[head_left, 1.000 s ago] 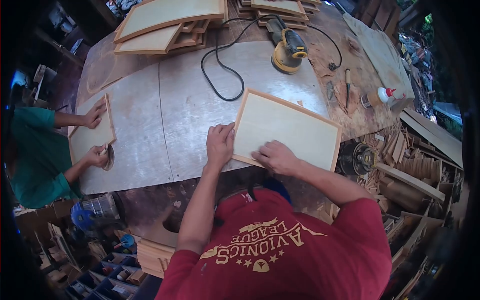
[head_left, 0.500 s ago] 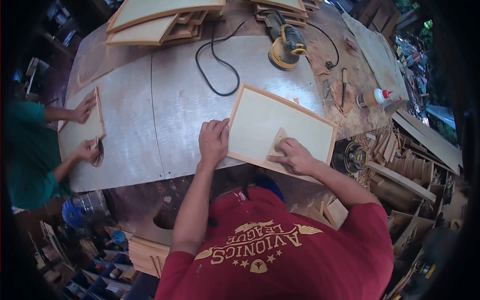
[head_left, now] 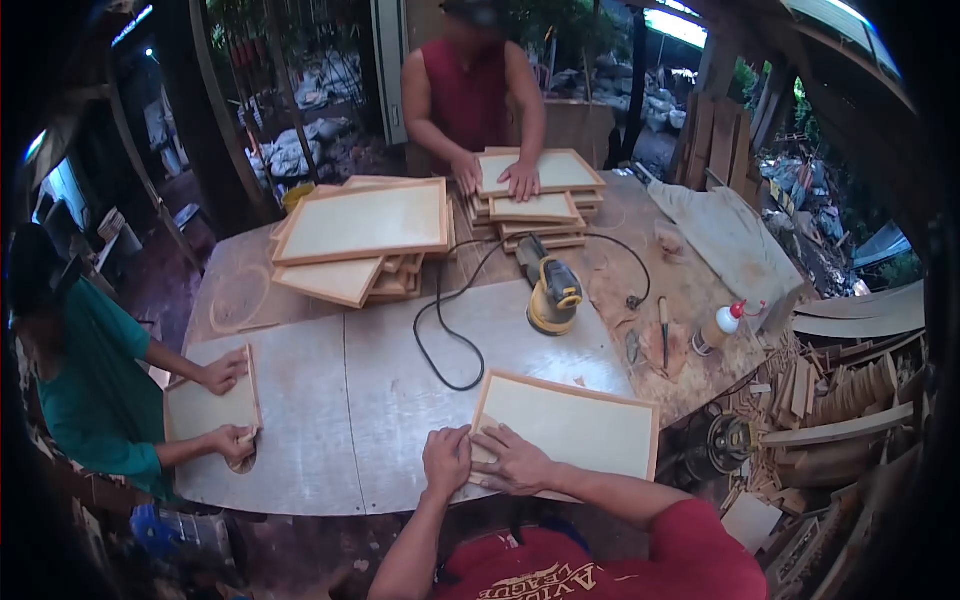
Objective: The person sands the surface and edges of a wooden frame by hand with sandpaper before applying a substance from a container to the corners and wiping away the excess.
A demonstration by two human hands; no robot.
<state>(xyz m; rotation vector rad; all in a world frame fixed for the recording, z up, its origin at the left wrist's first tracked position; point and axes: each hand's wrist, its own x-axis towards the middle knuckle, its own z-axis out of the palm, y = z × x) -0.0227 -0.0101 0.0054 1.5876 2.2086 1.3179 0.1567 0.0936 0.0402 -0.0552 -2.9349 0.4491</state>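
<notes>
A shallow framed panel (head_left: 590, 430) lies pale face up at the near edge of the table (head_left: 235, 285), right in front of the person in the red shirt. The left hand (head_left: 447, 462) is curled closed at the panel's left end and seems to have hold of the rim, probably to keep the panel from sliding. The right hand (head_left: 513, 462) lies close beside it on the pale face, fingers stretched out and nearly flat, as if pressing down; whether anything sits under that palm I can't tell. The left forearm comes up steeply, while the right one reaches across the panel's near side, elbow out.

A grey sheet (head_left: 400, 430) spreads under the work, perhaps as a smooth surface. Beyond the panel stands a sander (head_left: 553, 300), its cord (head_left: 420, 345) looping beside it, with a bottle (head_left: 718, 330) off to the right. To the left, a co-worker in green (head_left: 100, 370) handles another panel (head_left: 205, 402). Across the table, a person in a sleeveless top (head_left: 468, 95) rests both hands on a stack of panels (head_left: 540, 208).
</notes>
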